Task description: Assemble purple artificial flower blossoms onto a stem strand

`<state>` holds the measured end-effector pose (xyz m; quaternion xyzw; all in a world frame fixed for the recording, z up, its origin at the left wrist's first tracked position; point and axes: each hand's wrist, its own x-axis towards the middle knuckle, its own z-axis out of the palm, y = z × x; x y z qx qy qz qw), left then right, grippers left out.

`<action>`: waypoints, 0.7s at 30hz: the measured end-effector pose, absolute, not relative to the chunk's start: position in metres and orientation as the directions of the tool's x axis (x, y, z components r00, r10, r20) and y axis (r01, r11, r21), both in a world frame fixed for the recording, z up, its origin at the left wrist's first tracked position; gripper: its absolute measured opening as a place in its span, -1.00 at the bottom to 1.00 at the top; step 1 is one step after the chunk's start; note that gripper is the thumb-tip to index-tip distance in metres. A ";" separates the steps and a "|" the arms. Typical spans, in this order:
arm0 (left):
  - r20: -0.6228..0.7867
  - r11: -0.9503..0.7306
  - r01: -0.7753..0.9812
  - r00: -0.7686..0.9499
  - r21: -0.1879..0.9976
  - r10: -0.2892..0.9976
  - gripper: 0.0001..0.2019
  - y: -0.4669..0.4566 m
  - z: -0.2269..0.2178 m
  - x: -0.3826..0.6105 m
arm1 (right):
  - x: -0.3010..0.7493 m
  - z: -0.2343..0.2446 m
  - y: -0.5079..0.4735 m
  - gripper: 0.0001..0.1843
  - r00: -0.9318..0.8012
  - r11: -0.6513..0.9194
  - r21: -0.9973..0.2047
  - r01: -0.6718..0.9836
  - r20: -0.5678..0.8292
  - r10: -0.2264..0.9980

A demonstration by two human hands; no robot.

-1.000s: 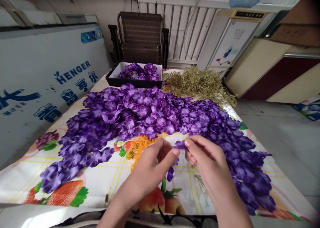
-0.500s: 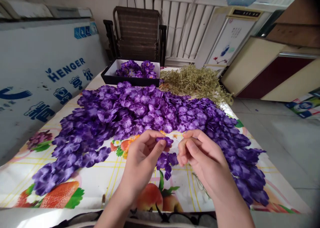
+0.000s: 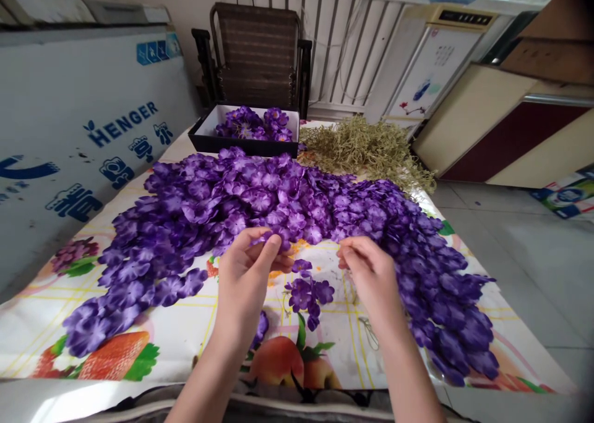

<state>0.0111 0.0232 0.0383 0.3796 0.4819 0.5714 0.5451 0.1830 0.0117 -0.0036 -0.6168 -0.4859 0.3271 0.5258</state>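
My left hand [image 3: 250,262] is closed, with a purple fabric flower [image 3: 279,242] between thumb and fingers, just in front of the flower heap. To its right, my right hand [image 3: 369,265] has its fingertips pinched together; whatever they hold, if anything, is too small to make out. Between and slightly below the hands lies a small cluster of purple flowers [image 3: 304,294] on the tablecloth. Another purple flower [image 3: 261,329] shows beside my left wrist. A large heap of loose purple flowers [image 3: 260,200] curves around both hands.
A black box with a white inside [image 3: 241,146] holds finished-looking purple flowers at the back. Beside it lies a pile of thin greenish stems [image 3: 366,148]. The fruit-print tablecloth [image 3: 185,330] covers the table. A folding chair [image 3: 257,55] stands behind, a white freezer [image 3: 93,101] at left.
My hands have moved apart and slightly up, the left going left with its flower. More of the small cluster between them shows now, and the view has shifted a little.
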 end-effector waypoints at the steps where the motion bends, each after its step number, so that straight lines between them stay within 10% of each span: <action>1: -0.080 0.046 -0.236 -0.134 0.971 0.988 -0.82 0.023 0.039 0.010 | 0.182 -0.009 0.016 -0.90 0.293 0.016 -0.955 0.295 0.106 0.950; 11: 0.015 -0.019 -0.241 -0.020 0.970 1.000 -0.92 0.020 0.043 0.007 | 0.170 -0.049 0.031 -0.76 0.154 -0.089 -0.863 0.498 -0.013 0.988; 21: 0.061 -0.062 0.020 0.031 0.998 0.998 -0.73 0.015 0.049 0.014 | 0.177 0.017 0.004 -0.89 0.126 0.054 -0.998 -0.010 0.052 0.991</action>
